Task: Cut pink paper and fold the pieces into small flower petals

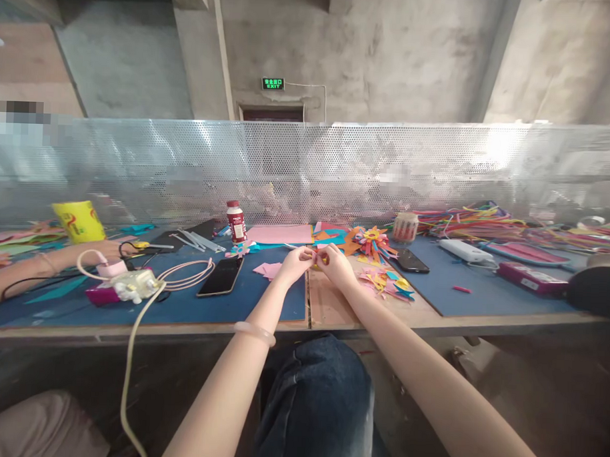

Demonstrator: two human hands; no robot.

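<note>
My left hand (296, 265) and my right hand (338, 265) meet above the table, fingertips pinched together. Between them is a small piece of orange-red paper (321, 254), mostly hidden by the fingers. Close behind my right hand lies a paper flower (373, 241) with orange, red and white petals. Many pink, yellow and blue paper scraps (387, 283) are scattered to the right of that hand. Folded pink paper (267, 270) rests just left of my left hand. Farther back are a pink sheet (279, 233) and blue paper (335, 237).
Left of me are a phone (222, 276), a coiled cable (186, 272), a power strip (137, 284) and a red-capped bottle (236, 223). Another person's arm (48, 269) reaches in from the left. Rightward lie a second phone (412, 260), a jar (405, 227) and colourful strips (465, 222).
</note>
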